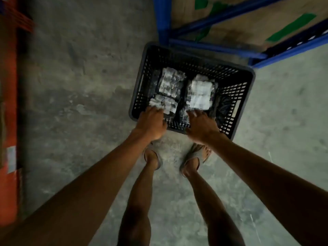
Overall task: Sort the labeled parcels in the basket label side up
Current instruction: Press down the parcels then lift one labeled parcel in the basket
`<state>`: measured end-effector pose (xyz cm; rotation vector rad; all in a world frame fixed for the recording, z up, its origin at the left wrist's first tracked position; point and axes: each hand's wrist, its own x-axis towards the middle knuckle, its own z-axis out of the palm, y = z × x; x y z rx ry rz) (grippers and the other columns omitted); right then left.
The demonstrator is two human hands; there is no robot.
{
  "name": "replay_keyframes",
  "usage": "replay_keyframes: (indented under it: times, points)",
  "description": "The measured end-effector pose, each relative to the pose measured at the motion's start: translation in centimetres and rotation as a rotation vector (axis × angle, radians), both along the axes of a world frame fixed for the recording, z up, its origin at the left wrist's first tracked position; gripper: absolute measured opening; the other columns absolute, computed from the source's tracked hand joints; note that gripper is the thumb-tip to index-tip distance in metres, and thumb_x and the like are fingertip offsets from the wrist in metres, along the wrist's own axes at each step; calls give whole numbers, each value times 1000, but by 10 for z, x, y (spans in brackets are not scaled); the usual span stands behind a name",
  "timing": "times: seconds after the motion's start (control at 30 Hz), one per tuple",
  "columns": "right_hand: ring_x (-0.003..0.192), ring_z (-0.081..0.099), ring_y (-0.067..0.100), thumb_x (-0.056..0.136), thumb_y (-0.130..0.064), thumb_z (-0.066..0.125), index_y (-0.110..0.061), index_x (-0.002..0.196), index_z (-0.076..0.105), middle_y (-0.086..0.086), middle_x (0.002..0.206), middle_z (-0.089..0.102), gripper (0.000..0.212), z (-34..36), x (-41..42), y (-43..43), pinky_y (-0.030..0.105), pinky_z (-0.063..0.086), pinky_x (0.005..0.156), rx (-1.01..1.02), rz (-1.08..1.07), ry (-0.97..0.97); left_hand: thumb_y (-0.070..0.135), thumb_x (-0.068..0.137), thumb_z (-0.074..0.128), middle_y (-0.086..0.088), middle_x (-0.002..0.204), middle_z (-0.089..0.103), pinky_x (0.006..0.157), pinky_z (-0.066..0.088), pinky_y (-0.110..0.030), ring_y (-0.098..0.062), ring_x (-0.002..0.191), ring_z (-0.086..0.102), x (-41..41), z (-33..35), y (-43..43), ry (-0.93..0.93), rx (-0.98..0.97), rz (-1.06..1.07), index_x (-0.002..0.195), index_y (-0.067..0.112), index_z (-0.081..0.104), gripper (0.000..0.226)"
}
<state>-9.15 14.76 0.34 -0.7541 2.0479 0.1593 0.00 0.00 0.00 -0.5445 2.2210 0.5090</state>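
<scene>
A black perforated plastic basket (236, 89) stands on the concrete floor. Inside lie dark parcels with white labels facing up: one at the back left (170, 82), one at the right (201, 95), one at the front left (162, 103). My left hand (150, 123) hangs over the basket's near rim, fingertips at the front-left parcel. My right hand (201, 124) reaches over the near rim with fingers spread, touching the near edge of the right parcel. Neither hand visibly grips anything. The picture is motion-blurred.
A blue metal rack (163, 20) with cardboard boxes on it stands right behind the basket. An orange-red rack post (10, 121) runs down the left edge. My sandalled feet (193, 157) stand on the floor just before the basket.
</scene>
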Motion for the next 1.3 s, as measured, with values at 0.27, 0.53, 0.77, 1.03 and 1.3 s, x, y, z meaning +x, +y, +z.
replay_keyframes:
  times: [0.27, 0.53, 0.77, 1.03, 1.3]
  points:
    - [151, 14, 33, 90, -22, 60, -12, 155, 16, 14, 164, 15, 79, -134, -22, -43, 50, 24, 118, -155, 45, 194, 35, 95, 50, -15, 164, 18, 122, 23, -44, -31, 152, 15, -31, -132, -28, 43, -141, -144, 155, 7, 25, 70]
    - [150, -11, 41, 95, -29, 52, 6, 152, -9, 28, 162, -11, 90, -277, -48, -81, 51, 4, 123, -149, 533, 460, 34, 95, 52, -15, 165, -16, 126, 3, -42, -30, 153, -14, -77, -270, -73, 18, -382, -519, 156, 2, -11, 94]
    - [147, -19, 45, 99, -33, 36, 11, 149, -12, 32, 158, -19, 83, -330, -56, -81, 53, -3, 122, -139, 537, 526, 38, 96, 46, -18, 162, -24, 124, 0, -48, -31, 151, -22, -82, -319, -89, -134, -574, -683, 152, -2, -20, 96]
    - [146, -18, 48, 105, -23, 22, 13, 147, -15, 33, 157, -20, 67, -359, -45, -75, 56, -2, 121, -140, 501, 660, 23, 105, 29, -15, 162, -26, 124, 4, -47, -33, 151, -21, -72, -336, -82, 10, -608, -618, 152, 2, -23, 73]
    - [146, -23, 44, 106, -22, 21, 12, 147, -19, 32, 156, -26, 66, -366, -43, -65, 51, -1, 123, -193, 494, 673, 24, 106, 27, -17, 161, -29, 124, 8, -46, -35, 151, -19, -68, -339, -81, 46, -641, -667, 152, 2, -23, 71]
